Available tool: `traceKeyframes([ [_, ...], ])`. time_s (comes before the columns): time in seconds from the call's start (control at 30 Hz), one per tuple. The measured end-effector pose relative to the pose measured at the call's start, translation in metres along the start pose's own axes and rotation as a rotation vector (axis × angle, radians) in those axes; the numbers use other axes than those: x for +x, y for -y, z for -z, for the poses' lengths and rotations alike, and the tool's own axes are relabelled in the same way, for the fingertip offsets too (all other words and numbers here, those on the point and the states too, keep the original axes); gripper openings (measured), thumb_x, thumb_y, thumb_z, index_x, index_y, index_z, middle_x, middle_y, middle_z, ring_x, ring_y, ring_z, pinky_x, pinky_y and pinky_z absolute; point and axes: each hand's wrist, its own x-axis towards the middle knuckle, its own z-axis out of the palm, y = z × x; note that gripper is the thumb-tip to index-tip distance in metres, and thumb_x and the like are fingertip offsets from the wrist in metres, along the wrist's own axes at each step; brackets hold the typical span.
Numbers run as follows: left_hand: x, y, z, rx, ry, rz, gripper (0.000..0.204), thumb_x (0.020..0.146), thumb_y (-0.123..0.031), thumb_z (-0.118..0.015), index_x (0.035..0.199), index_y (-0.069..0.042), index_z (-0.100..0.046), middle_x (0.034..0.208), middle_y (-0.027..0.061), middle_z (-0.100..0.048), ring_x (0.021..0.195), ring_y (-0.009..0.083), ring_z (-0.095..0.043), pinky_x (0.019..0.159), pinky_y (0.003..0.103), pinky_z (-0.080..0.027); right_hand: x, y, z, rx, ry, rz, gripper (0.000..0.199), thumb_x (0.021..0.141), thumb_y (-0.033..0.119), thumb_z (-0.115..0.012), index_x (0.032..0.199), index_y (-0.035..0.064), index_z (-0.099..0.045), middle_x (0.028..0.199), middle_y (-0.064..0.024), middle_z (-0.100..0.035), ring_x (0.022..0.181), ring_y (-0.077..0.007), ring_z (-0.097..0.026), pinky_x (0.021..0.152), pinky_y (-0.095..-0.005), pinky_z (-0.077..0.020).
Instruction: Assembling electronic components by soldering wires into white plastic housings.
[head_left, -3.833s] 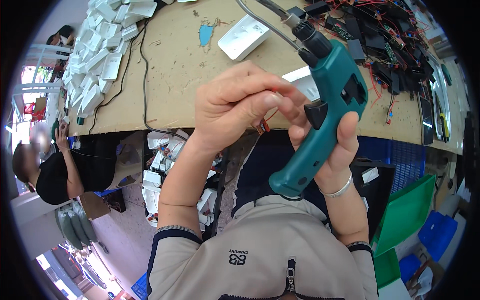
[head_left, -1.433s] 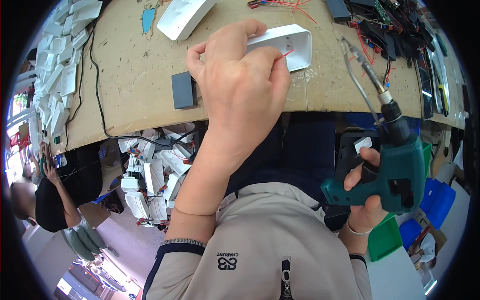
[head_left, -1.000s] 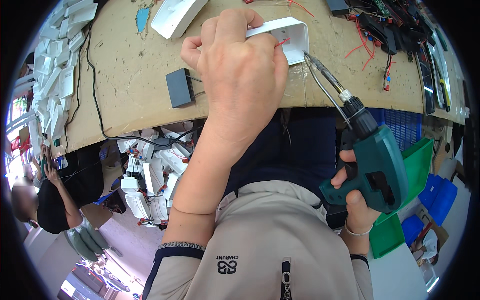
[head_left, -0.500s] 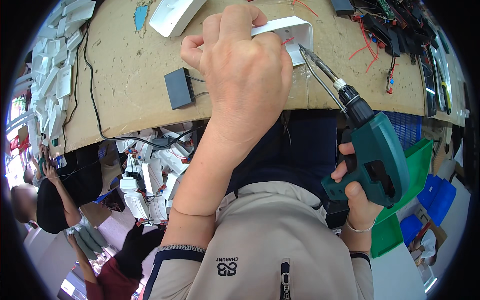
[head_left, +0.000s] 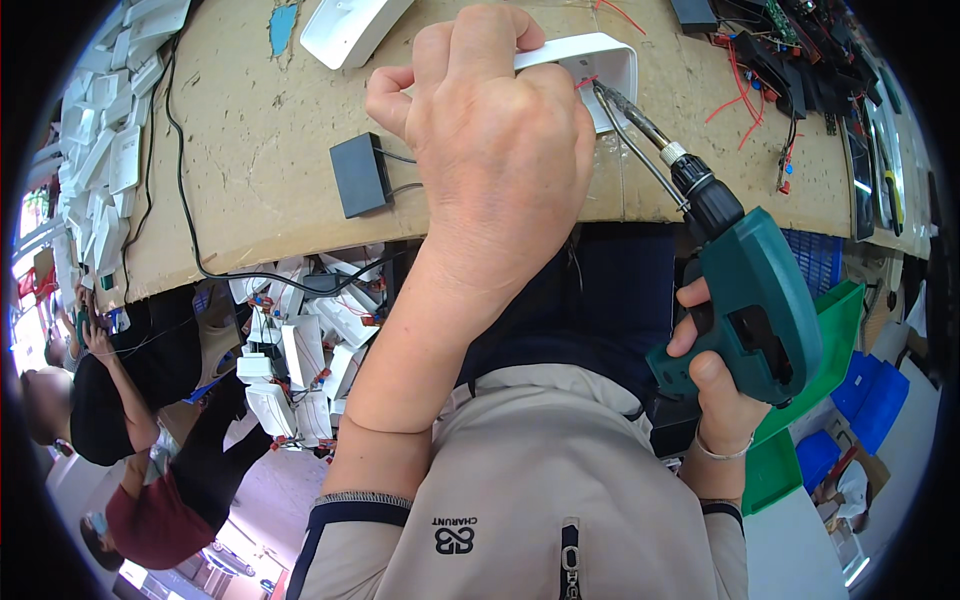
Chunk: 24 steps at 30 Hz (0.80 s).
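White plastic housing (head_left: 600, 75), an open rectangular shell, sits at the far edge of our brown cardboard-covered workbench (head_left: 260, 170), a little right of centre. Our left hand (head_left: 490, 150) lies over it, fingers curled around its left end and pinning it to the bench, so most of the shell is hidden beneath our knuckles. Our right hand (head_left: 715, 385) is closed firmly around the grip of a teal cordless electric screwdriver (head_left: 755, 300), near us and off the bench edge. Its long metal bit (head_left: 630, 115) slants up and to the left, the tip reaching into the open right end of the housing beside a short red wire (head_left: 585, 82). Left of our left hand a small black rectangular box (head_left: 358, 175) with a thin cable rests on the bench, and farther left and beyond it lies another white plastic cover (head_left: 350, 25). Stacks of white parts (head_left: 110, 140) line the left edge. Green plastic bins (head_left: 830, 340) stand to the right below the bench.
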Motion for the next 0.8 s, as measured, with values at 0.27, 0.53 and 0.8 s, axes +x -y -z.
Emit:
traceKeyframes([
  [0.27,0.001,-0.005,0.002,0.033,0.071,0.035,0.006,0.061,-0.006,-0.064,0.067,-0.006,-0.061,0.088,0.0065,-0.051,0.082,0.024,-0.048,0.073,0.039,-0.03,0.001,0.001,0.0,-0.021,0.0,-0.028,0.065,0.068,0.035,-0.073,0.109,-0.0082,-0.048,0.091,-0.0154,-0.057,0.062,-0.0134,-0.055,0.054,-0.0231,-0.0454],
  [0.53,0.004,-0.011,0.008,0.079,0.153,0.073,0.006,0.061,-0.007,-0.064,0.066,-0.006,-0.061,0.088,0.0058,-0.052,0.082,0.0234,-0.048,0.073,0.039,-0.03,0.001,0.005,0.007,0.03,0.095,-0.035,0.037,0.07,0.007,-0.071,0.103,-0.0002,-0.055,0.092,-0.0072,-0.058,0.071,-0.0105,-0.056,0.061,-0.0225,-0.0469],
  [0.8,0.007,-0.013,0.013,0.114,0.228,0.109,0.006,0.062,-0.008,-0.065,0.066,-0.006,-0.062,0.088,0.005,-0.052,0.082,0.0227,-0.048,0.073,0.039,-0.029,-0.001,0.008,0.002,-0.044,0.041,-0.027,0.046,0.07,0.018,-0.072,0.106,-0.003,-0.052,0.087,-0.0089,-0.057,0.067,-0.0127,-0.056,0.059,-0.0238,-0.0466],
])
